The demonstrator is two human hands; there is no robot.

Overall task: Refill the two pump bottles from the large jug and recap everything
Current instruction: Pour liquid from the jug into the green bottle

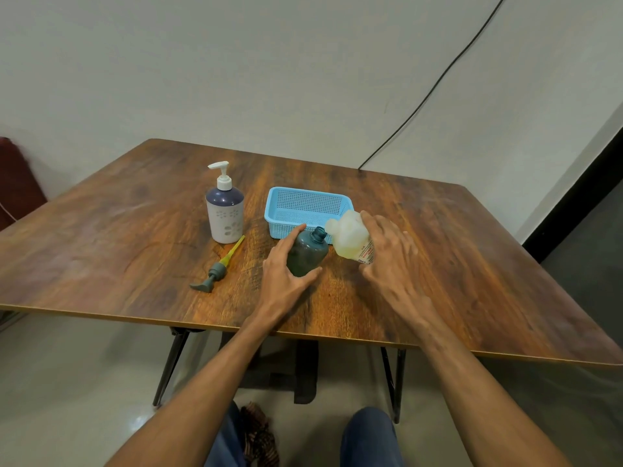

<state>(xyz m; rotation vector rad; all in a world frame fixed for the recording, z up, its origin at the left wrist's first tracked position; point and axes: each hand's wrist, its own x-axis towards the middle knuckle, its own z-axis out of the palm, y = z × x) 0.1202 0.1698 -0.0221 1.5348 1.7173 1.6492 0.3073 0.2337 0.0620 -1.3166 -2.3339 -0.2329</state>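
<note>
two hands busy: left hand (286,264) grasps open dark teal plastic bottle (307,252) at table centre; right hand (387,251) clasps translucent jug (349,235), tilted at bottle's 2 o'clock. keep spout over neck, pour slowly.

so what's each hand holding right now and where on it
The left hand grips the open dark teal bottle around its body. The right hand holds the tilted jug by its side, spout toward the bottle's mouth.

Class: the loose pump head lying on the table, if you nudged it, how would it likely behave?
The pump head lies on its side on the table, so it looks light and would probably slide. Its sideways spout would likely stop it rolling far. The thin yellow tube may flex.
</note>
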